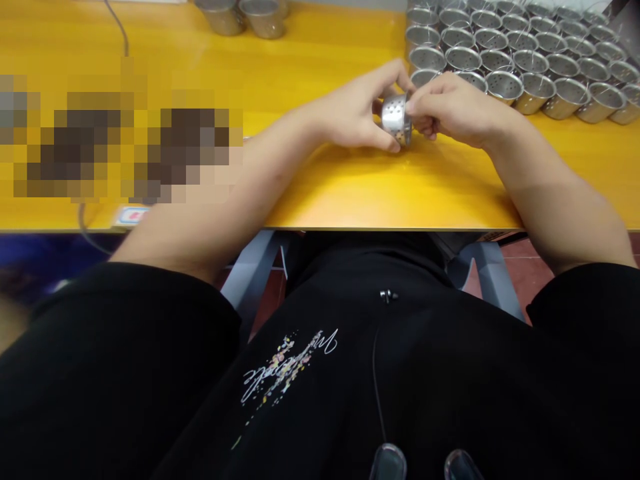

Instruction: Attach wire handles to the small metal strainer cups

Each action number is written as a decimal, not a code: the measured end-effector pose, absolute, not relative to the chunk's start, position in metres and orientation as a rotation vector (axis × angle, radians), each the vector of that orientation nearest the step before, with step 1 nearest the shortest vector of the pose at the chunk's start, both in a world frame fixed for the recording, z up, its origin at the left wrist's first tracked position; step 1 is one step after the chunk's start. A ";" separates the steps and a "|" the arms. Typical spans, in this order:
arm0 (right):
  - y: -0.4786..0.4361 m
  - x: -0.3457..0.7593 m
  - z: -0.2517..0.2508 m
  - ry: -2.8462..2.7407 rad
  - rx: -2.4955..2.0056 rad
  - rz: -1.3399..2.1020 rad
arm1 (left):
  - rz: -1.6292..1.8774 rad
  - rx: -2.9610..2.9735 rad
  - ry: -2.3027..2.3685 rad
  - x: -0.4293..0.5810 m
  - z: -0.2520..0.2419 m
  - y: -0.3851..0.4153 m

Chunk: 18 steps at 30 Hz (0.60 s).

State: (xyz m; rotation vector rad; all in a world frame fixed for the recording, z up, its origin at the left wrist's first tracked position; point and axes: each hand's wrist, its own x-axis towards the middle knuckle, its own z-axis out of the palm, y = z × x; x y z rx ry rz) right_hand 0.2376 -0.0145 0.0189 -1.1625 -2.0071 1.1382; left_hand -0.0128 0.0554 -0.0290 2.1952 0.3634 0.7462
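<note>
A small shiny metal cup with rows of punched holes [395,119] is tipped on its side just above the yellow table, its open end towards the right. My left hand [367,110] holds it from the left, thumb below and fingers over the top. At the cup's right rim, the fingers of my right hand [443,107] are pinched together; whatever they grip is too small or hidden to make out. Part of the cup's opening is covered by my right fingers.
Rows of similar perforated metal cups with thin wires [537,90] fill the back right of the yellow table [340,200]. More metal cups [263,17] stand at the back. Blurred-out dark shapes and a cable lie left.
</note>
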 end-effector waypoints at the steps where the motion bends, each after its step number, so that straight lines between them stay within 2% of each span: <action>1: -0.014 0.237 0.019 -2.014 -1.165 1.138 | 0.749 2.201 0.360 -0.013 -0.029 0.055; 8: -0.008 0.231 0.016 -2.088 -1.192 0.951 | 0.687 2.147 0.465 -0.015 -0.016 0.037; 18: -0.007 0.229 0.010 -2.043 -1.142 0.962 | 0.697 2.169 0.438 -0.013 -0.018 0.043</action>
